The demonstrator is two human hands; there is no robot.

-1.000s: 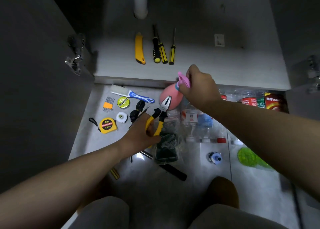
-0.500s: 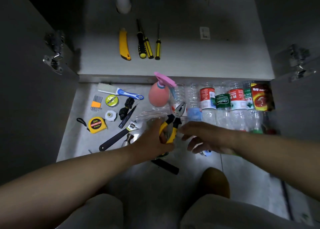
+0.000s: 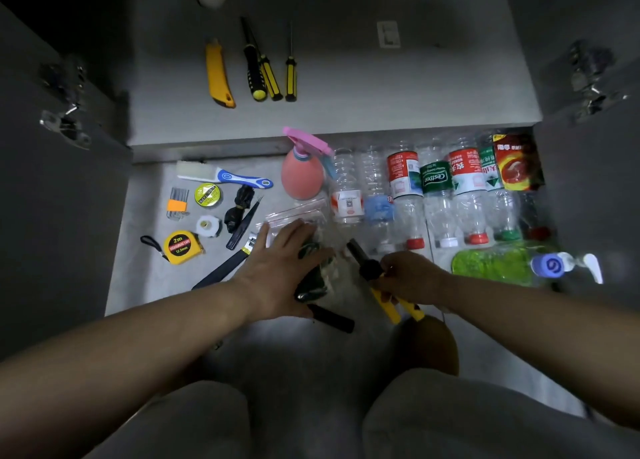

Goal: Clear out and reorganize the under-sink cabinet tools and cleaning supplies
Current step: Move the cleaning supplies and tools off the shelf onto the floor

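Your right hand (image 3: 412,275) grips the pliers (image 3: 369,269); your left hand (image 3: 280,268) rests flat on the bag (image 3: 311,219). Swing carelessly and you could knock the bottles (image 3: 438,195).

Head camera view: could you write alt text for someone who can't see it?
A person's right hand grips yellow-handled pliers while the open left hand lies over a clear plastic bag on the floor. Nearby lie a tape measure, a pink spray bottle and a row of plastic bottles; a utility knife and screwdrivers lie inside the open cabinet.
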